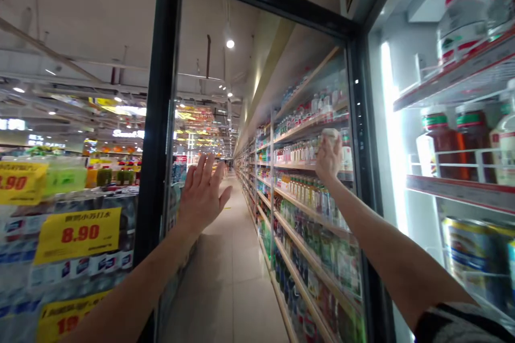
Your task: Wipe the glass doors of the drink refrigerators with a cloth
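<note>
Head view: white wad (330, 133) in right hand (329, 158), left hand (204, 187) bare and spread, both raised at the glass door (263, 91) of a lit drinks cooler (458, 188)

Wad positioned towards the hinge side of the glass door, possibly folded cloth or sponge, too blurred to confirm; judged light, soft, hard to damage, best held bunched under flat fingers; glass door judged stiff, smooth, breakable if knocked, best steadied by its black frame (161, 91); right hand partly closed over wad, seemingly against the glass; left hand wide open, fingers apart, palm forward, nothing held, contact with glass impossible to tell
</note>
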Demonstrator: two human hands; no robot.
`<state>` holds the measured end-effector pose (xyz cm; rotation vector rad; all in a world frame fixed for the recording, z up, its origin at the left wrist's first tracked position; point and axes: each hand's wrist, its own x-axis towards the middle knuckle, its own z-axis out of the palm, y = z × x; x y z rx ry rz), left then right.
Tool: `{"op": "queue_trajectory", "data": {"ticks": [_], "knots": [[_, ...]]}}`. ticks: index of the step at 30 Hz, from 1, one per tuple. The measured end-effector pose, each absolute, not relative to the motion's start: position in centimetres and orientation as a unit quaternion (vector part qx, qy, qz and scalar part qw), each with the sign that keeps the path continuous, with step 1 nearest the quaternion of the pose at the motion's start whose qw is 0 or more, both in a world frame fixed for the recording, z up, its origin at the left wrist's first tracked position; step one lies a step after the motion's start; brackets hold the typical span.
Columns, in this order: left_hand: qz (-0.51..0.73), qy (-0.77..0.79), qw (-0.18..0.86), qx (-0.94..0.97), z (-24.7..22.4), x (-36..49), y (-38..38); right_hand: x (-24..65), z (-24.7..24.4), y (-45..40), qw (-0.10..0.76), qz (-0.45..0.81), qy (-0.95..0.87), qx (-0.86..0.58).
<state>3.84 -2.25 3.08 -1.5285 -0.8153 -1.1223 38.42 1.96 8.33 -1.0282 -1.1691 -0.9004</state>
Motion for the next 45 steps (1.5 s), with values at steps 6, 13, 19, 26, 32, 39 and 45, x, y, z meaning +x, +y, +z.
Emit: {"op": "queue_trajectory", "data": {"ticks": [6,13,19,26,32,39,45], "knots": [[-0.468,-0.332,0.517,-0.635,3.1,3.5,-1.5,31.0,6.0,0.9,0.442,-0.474,-0.689,-0.325],[-0.469,-0.336,0.516,-0.633,3.0,3.7,-1.3,40.9,6.0,2.0,0.686,-0.319,-0.42,-0.5],[-0.48,-0.326,0.502,-0.641,3.1,3.4,-0.7,31.2,3.2,1.3,0.498,-0.451,-0.644,-0.366],[-0.497,-0.337,0.491,-0.631,2.4,4.1,-0.3,39.7,2.7,2.1,0.645,-0.366,-0.464,-0.484],[-0.514,-0.33,0.487,-0.624,2.0,4.3,0.2,33.2,0.7,1.9,0.563,-0.433,-0.565,-0.42],[-0.523,-0.333,0.488,-0.614,0.7,4.7,-0.1,40.2,-1.2,2.5,0.645,-0.37,-0.461,-0.484],[-0.528,-0.347,0.49,-0.601,0.1,5.8,-0.4,35.4,-1.7,2.4,0.655,-0.405,-0.435,-0.466]]}}
